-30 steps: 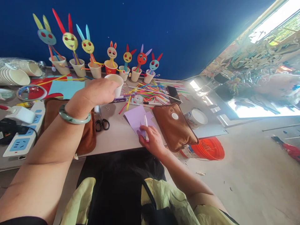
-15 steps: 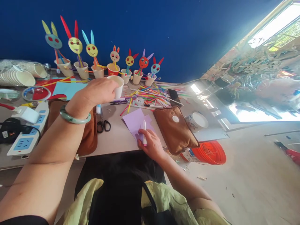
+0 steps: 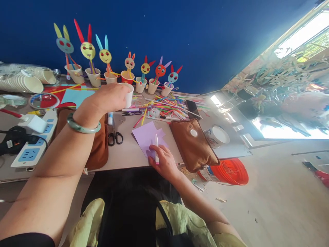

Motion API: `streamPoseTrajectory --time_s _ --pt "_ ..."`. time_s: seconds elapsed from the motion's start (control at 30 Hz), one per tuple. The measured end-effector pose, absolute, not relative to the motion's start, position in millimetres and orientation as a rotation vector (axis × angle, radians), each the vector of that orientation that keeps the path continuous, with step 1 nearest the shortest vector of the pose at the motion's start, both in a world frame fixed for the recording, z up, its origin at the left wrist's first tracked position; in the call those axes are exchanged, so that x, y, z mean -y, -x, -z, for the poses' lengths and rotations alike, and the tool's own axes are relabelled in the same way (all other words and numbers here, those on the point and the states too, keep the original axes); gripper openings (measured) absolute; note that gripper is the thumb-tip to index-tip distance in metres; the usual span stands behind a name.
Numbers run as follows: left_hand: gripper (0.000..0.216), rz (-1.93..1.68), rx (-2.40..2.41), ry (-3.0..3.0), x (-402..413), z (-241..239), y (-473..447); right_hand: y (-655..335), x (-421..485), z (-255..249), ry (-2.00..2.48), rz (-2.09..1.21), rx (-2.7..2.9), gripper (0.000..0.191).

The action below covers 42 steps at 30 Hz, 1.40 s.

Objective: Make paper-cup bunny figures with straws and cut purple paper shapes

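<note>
My left hand (image 3: 114, 96) reaches across the table and grips a white paper cup (image 3: 130, 97), its fingers at the rim and partly hidden by the hand itself. In my right hand (image 3: 164, 160) is a white marker (image 3: 156, 145) with a pink end, its other tip pointing away from me. That hand rests over purple paper (image 3: 144, 134) near the table's front edge. Black-handled scissors (image 3: 115, 138) lie between my hands. Behind the gripped cup stands a red paper cup (image 3: 124, 78) holding a rabbit-faced figure (image 3: 129, 63).
Several more rabbit figures (image 3: 87, 50) stand in cups along the blue wall. Coloured sticks (image 3: 167, 104) lie scattered near a phone (image 3: 192, 109). Brown pouches (image 3: 191, 144) flank the work area. A power strip (image 3: 31, 154) is at left, an orange bucket (image 3: 231, 171) below right.
The view has shifted slightly. My left hand has closed further around the paper cup, which sits a little further left against the cups behind. My right hand keeps the marker over the purple paper.
</note>
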<state>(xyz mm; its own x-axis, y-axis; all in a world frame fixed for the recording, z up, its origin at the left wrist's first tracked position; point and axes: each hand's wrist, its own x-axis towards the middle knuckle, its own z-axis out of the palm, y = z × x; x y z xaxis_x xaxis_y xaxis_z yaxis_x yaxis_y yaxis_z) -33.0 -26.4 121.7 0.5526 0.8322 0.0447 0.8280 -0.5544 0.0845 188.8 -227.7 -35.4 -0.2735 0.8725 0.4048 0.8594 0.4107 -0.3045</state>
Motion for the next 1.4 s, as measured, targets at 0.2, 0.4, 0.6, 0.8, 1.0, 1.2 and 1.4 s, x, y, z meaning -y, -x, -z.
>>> streamPoseTrajectory --time_s 0.2,0.4,0.6,0.8,1.0,1.2,1.4 --pt "0.036 -0.139 -1.519 -2.639 17 -123 43 -189 229 38 1.455 -0.029 2.129 0.033" --pt "0.036 -0.19 -1.6 -2.632 -1 -117 58 -190 230 41 1.46 -0.034 2.103 0.033" --pt "0.025 -0.08 -1.788 -2.593 -10 -122 79 -190 229 45 1.459 -0.013 2.088 0.033" --pt "0.033 0.015 -2.009 -2.379 -18 -119 104 -191 229 48 1.439 0.018 2.081 0.033" --pt "0.061 0.025 -2.058 -2.166 -43 -97 125 -191 228 48 1.426 0.046 2.091 0.034" --pt "0.061 0.165 -2.065 -2.107 -35 -103 119 -190 228 48 1.412 0.055 2.079 0.034" --pt "0.045 0.041 -2.134 -2.319 -5 -130 101 -190 227 50 1.397 0.071 2.081 0.034"
